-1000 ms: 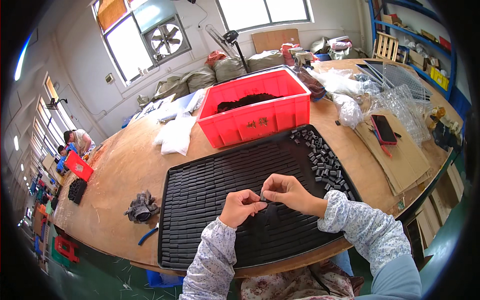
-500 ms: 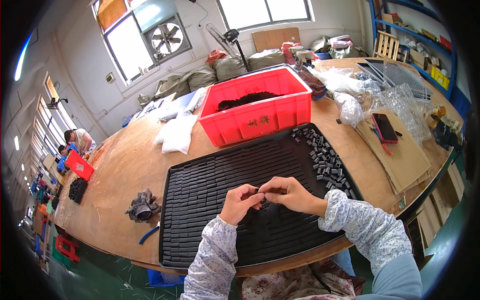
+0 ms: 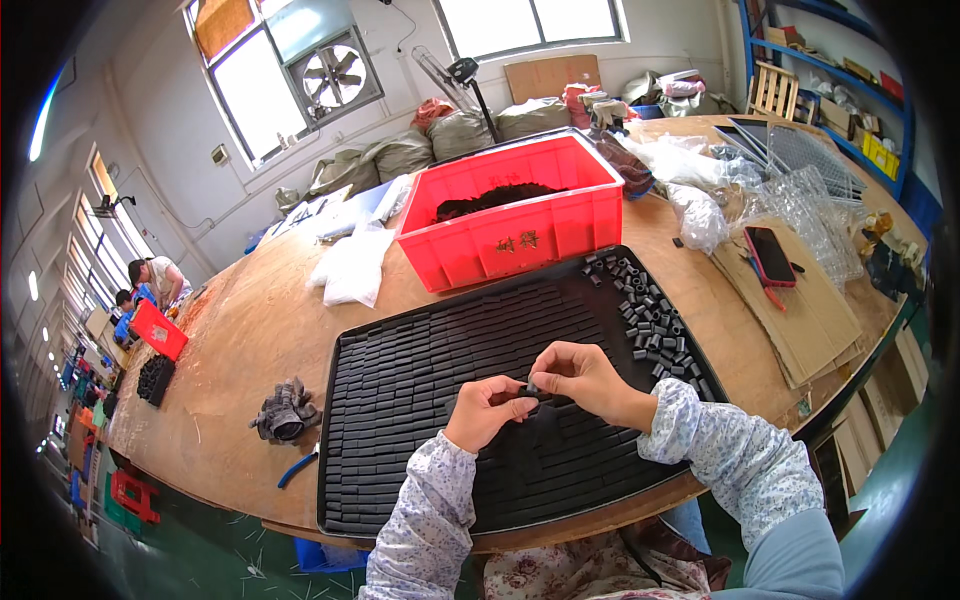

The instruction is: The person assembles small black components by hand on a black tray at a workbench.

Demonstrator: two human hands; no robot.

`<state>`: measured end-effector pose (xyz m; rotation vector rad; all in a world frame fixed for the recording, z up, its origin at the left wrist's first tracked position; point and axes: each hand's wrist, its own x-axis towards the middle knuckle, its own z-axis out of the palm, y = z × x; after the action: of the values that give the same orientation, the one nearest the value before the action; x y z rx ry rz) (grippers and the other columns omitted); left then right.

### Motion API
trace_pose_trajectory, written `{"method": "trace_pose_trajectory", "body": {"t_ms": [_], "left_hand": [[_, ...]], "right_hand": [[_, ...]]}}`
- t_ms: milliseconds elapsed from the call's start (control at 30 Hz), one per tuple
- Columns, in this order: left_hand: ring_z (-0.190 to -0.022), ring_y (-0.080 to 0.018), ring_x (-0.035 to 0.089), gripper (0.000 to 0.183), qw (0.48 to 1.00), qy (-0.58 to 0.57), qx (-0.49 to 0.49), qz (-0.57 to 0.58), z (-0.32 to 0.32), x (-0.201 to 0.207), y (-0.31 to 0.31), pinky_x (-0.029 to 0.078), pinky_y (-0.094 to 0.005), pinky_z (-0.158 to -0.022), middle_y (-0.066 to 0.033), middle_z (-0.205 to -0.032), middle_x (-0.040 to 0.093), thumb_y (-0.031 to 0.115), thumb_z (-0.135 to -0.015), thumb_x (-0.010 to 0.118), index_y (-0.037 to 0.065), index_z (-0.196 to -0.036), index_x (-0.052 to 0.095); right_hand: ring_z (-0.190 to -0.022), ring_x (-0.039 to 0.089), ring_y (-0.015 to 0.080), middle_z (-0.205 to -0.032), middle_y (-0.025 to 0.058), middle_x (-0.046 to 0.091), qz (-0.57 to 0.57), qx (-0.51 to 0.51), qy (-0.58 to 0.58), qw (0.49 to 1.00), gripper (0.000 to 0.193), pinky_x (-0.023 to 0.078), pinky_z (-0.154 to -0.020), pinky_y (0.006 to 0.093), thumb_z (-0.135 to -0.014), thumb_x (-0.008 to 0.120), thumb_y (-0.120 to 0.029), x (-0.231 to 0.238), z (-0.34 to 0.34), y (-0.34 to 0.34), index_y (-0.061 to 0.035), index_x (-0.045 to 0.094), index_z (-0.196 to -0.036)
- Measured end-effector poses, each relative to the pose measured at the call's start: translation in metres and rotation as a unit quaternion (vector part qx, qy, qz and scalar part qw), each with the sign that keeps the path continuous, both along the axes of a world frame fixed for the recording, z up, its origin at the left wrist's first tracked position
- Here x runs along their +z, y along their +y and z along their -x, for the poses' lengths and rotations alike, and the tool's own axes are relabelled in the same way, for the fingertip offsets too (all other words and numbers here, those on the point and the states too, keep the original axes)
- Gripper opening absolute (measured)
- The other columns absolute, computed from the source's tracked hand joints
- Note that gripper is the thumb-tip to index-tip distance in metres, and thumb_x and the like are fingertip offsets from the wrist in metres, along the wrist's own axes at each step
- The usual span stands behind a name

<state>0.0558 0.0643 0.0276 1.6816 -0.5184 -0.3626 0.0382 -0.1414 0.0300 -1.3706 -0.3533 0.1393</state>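
Note:
My left hand point(image 3: 485, 411) and my right hand point(image 3: 588, 380) meet above a large black tray point(image 3: 332, 440). Thumb and fingers of both are pinched on a small dark piece point(image 3: 531, 389), mostly covered by the fingertips; it looks like one of the short black tubes. Rows of black cylindrical pieces point(image 3: 400, 420) lie packed end to end over most of the tray. Loose short black tubes point(image 3: 655, 325) are heaped along its right side, some standing and some lying. Between the rows and the heap, dark tray bottom shows.
Behind the tray stands a red plastic crate point(image 3: 510, 225) with black material inside. Left lie a dark glove point(image 3: 287, 412) and a blue-handled tool point(image 3: 298, 468). To the right, a phone point(image 3: 768, 256) rests on cardboard point(image 3: 790, 330) near clear plastic bags point(image 3: 697, 215). Co-workers sit far left.
Both hands have shifted slightly, the right one up a little, and the fingertips have opened somewhat so that more of the small dark piece shows between them. The tray has not moved.

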Motion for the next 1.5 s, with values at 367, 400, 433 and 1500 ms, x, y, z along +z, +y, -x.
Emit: {"method": "trace_pose_trajectory", "body": {"t_ms": [367, 400, 433, 1500], "left_hand": [[-0.075, -0.0098, 0.062, 0.025, 0.999, 0.028, -0.020, 0.036, -0.001, -0.001, 0.000, 0.052, -0.0233, -0.071, -0.0057, -0.087, 0.068, 0.013, -0.087, 0.071, -0.005, -0.103, 0.066], [-0.074, -0.0090, 0.061, 0.025, 0.998, 0.032, -0.018, 0.048, -0.001, 0.000, 0.000, 0.051, -0.0227, -0.069, -0.0047, -0.085, 0.067, 0.014, -0.087, 0.071, -0.005, -0.102, 0.067], [-0.073, -0.0081, 0.061, 0.025, 0.997, 0.036, -0.015, 0.060, 0.000, 0.001, 0.000, 0.051, -0.0221, -0.068, -0.0038, -0.083, 0.067, 0.015, -0.087, 0.071, -0.004, -0.102, 0.067], [-0.064, -0.0154, 0.062, 0.012, 0.931, -0.317, 0.121, -0.134, -0.012, 0.000, 0.012, 0.052, -0.0275, -0.062, -0.0070, -0.077, 0.062, 0.003, -0.077, 0.071, 0.001, -0.084, 0.062]], "right_hand": [[-0.081, 0.064, 0.0153, -0.092, 0.0067, 0.064, 0.184, -0.032, -0.263, 0.947, 0.009, 0.052, -0.072, 0.0274, -0.081, 0.069, 0.001, 0.007, -0.002, -0.003, -0.0003, 0.064, -0.089], [-0.082, 0.064, 0.0175, -0.094, 0.0079, 0.064, 0.187, -0.035, -0.270, 0.944, 0.010, 0.052, -0.072, 0.0280, -0.080, 0.069, 0.002, 0.008, -0.002, -0.003, 0.0000, 0.064, -0.089], [-0.082, 0.064, 0.0197, -0.095, 0.0090, 0.063, 0.191, -0.038, -0.277, 0.941, 0.011, 0.052, -0.072, 0.0285, -0.079, 0.069, 0.003, 0.009, -0.002, -0.002, 0.0003, 0.064, -0.089], [-0.092, 0.055, 0.0372, -0.100, 0.0165, 0.057, 0.589, -0.306, -0.188, 0.724, 0.016, 0.046, -0.081, 0.0454, -0.071, 0.061, 0.004, -0.021, -0.123, -0.082, -0.0052, 0.063, -0.083]]}}
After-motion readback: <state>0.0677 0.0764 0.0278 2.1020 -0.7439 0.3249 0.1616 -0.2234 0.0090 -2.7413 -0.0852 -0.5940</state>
